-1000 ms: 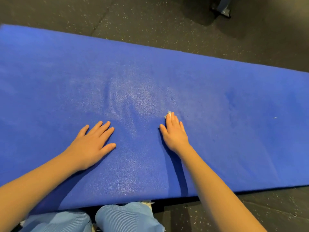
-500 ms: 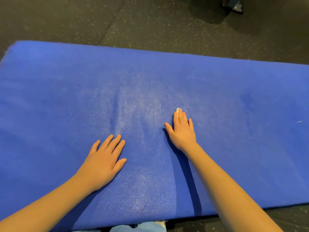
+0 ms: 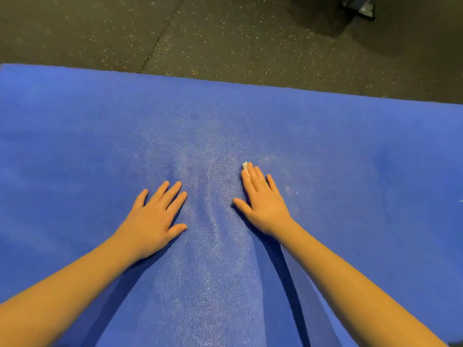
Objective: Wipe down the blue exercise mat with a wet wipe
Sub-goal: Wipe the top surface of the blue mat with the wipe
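The blue exercise mat (image 3: 75,146) runs across the view from 9 to 3 o'clock, lying on a dark speckled floor (image 3: 225,41) that shows beyond its far edge at 12 o'clock. The left hand (image 3: 152,221), at about 8 o'clock from the centre, lies palm down on the mat. Its grip is slack, with the fingers straight and spread, holding nothing. Between the hands a paler, glistening band runs down the mat.

The right hand (image 3: 263,206), at about 5 o'clock, is also flat, its grip unclenched. Its straight fingers press the wet wipe (image 3: 245,165) against the mat. Only a small white corner of the wipe pokes out at the fingertips, at 11 o'clock from the palm. A grey metal piece (image 3: 360,6) sits on the floor at 1 o'clock.
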`<state>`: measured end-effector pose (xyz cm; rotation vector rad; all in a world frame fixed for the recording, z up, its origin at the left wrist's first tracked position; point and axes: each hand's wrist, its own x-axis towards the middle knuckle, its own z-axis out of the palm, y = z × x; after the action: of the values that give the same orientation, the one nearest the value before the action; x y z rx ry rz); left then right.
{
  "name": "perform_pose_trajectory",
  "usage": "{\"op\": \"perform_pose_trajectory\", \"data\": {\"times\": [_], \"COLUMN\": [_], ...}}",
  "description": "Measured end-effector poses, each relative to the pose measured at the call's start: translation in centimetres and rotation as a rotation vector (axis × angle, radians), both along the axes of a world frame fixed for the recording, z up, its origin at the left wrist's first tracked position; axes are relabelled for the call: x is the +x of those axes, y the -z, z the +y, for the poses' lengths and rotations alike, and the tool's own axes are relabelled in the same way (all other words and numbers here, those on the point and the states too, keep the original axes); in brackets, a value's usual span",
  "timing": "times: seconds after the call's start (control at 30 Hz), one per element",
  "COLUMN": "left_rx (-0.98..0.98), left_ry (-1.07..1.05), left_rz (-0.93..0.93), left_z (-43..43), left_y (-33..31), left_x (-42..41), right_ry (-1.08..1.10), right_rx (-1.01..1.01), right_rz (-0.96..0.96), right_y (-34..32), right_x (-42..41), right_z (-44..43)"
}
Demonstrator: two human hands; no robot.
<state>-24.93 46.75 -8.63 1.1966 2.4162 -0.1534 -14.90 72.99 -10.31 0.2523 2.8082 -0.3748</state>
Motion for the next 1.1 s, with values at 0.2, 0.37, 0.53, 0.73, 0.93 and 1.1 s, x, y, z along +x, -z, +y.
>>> {"op": "perform_pose_trajectory", "data": {"times": [0.2, 0.37, 0.53, 0.73, 0.93, 1.1], "left_rx": [0.035, 0.062, 0.031, 0.051, 0.031, 0.035], "left_ry": [0.064, -0.012, 0.029, 0.017, 0.01, 0.004], "left_rz": [0.037, 0.005, 0.05, 0.057, 0.05, 0.047], "left_z": [0.5, 2.6, 2.5, 2.4, 2.6, 2.6], "left_y": [0.7, 1.0, 1.6, 1.9, 1.9, 1.7], "left_x": [-1.9, -5.0, -5.1, -5.0, -4.9, -5.0], "right_ry": [0.373, 0.105, 0.306, 0.118, 0.379, 0.129], "right_rx": [0.084, -0.003, 0.071, 0.024, 0.08, 0.003], "right_rz": [0.012, 0.049, 0.049, 0.053, 0.07, 0.012], "right_y": [0.6, 0.5, 0.6, 0.7, 1.1, 0.3], "right_x": [-5.2, -7.2, -11.3, -16.0, -19.3, -22.9], "right_z": [5.7, 3.4, 8.3, 6.9, 11.0, 8.2]}}
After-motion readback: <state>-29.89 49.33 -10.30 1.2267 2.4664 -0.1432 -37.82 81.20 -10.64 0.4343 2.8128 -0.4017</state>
